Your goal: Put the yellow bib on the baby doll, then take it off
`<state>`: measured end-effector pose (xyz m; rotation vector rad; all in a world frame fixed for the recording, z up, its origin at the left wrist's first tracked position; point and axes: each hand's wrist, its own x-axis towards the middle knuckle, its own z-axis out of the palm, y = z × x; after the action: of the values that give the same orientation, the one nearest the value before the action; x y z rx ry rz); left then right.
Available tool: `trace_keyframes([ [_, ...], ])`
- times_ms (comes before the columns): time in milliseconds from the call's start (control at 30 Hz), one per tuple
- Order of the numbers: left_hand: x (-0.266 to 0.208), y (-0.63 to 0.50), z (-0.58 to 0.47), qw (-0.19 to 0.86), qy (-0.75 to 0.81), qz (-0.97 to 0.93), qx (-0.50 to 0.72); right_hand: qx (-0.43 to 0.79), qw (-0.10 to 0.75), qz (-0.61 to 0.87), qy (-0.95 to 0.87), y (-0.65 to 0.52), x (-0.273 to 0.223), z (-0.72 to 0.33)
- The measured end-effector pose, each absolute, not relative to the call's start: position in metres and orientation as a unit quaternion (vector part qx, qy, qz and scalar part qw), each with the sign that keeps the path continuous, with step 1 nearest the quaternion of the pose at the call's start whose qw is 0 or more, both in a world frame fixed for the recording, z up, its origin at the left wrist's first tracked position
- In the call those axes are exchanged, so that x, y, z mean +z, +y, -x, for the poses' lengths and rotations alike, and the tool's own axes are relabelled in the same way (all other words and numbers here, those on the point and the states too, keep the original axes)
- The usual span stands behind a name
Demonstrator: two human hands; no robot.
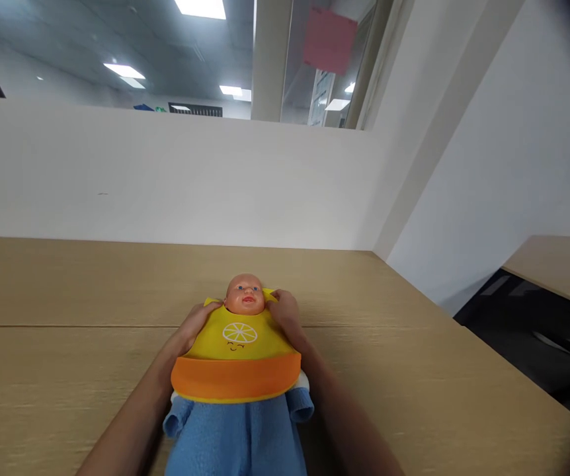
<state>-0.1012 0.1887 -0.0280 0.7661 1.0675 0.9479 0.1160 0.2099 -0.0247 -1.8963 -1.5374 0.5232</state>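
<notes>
A baby doll (pixel 245 295) in blue clothes (pixel 235 436) lies face up on the wooden table, its head away from me. Over its chest is a yellow bib (pixel 210 344) with a white citrus slice and a smiling face printed on it, and an orange pocket (pixel 236 379) along the bottom. My left hand (pixel 196 324) grips the bib's upper edge beside the doll's neck. On the other side, my right hand (pixel 285 311) pinches the other neck strap of the bib. The strap ends behind the neck are hidden.
The wooden table (pixel 67 383) has a seam running across it and meets a white wall (pixel 166 178) with a window above. A pink sheet (pixel 329 39) is on the glass. At the right stands another wooden surface (pixel 563 264) with a black underside.
</notes>
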Motion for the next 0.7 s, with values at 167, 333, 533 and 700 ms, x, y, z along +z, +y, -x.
trace_keyframes([
  [167,-0.030,0.194,0.101,0.712,0.486,-0.314,0.398,0.210,0.343,0.706,-0.583,0.208,-0.022,-0.115],
  [333,-0.044,0.203,0.105,0.767,0.458,-0.255,0.371,0.208,0.327,0.711,-0.587,0.208,-0.021,-0.113],
  [533,-0.049,0.205,0.108,0.753,0.462,-0.277,0.379,0.198,0.324,0.697,-0.608,0.210,-0.020,-0.112],
  [700,-0.041,0.200,0.109,0.766,0.448,-0.249,0.388,0.227,0.366,0.656,-0.619,0.215,-0.025,-0.114],
])
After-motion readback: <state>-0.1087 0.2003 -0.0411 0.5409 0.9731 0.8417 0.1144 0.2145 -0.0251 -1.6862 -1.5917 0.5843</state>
